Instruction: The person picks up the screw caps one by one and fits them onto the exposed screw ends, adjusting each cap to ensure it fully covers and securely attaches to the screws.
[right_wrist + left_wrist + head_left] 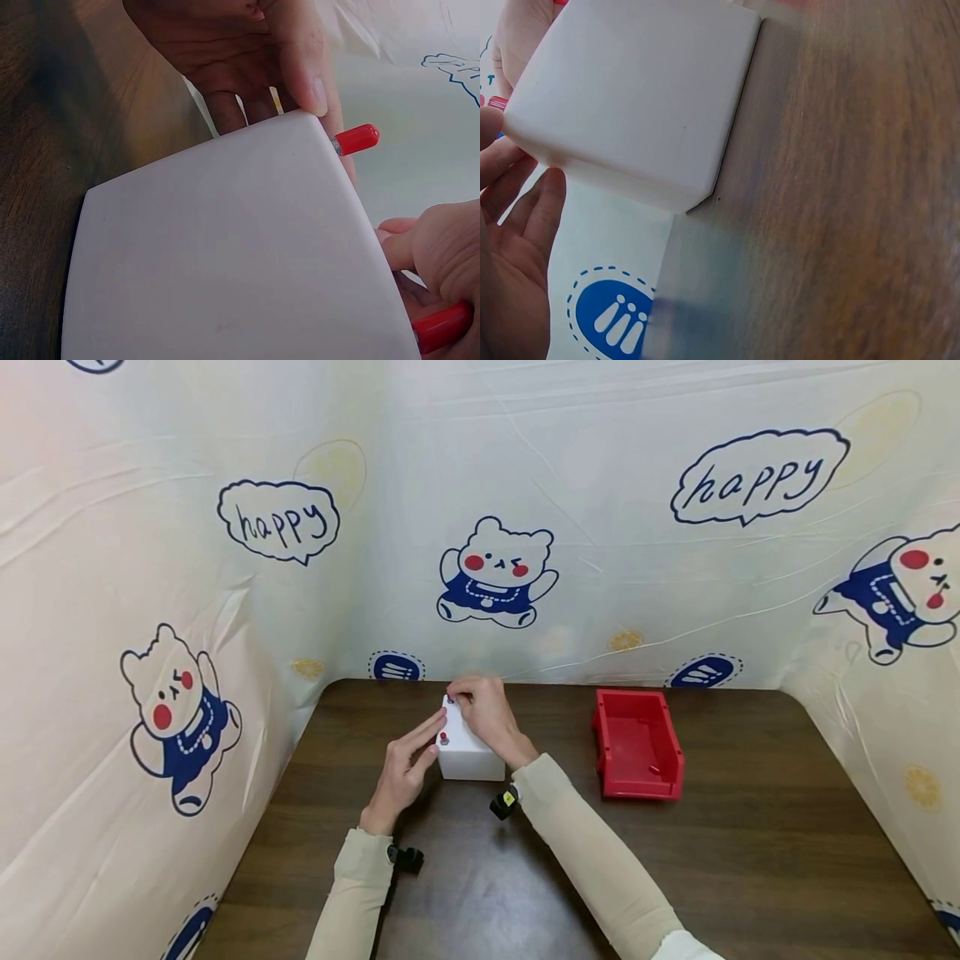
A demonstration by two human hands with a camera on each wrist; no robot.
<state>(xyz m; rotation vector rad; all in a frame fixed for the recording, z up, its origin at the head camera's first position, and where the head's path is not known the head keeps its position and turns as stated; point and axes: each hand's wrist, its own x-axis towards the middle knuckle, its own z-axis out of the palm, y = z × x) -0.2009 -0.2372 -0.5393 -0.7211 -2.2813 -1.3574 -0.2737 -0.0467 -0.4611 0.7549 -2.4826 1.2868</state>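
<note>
A white box (468,763) stands near the table's back edge, with red-capped toggle switches on top. One toggle switch (356,140) rises by the near left corner; another, also with a red cap (442,328), sits beneath my right hand in the right wrist view. My left hand (401,772) steadies the box's left side with fairly straight fingers, its thumb (306,75) at the near corner. Reaching over the top, my right hand (486,710) pinches a small part at the far left corner between thumb and forefinger; the fingers mostly hide it.
To the right of the box a red open bin (640,787) lies on the dark wooden table (720,868). A printed cloth (615,568) hangs behind the table and along its sides. Each wrist carries a small black camera (406,859).
</note>
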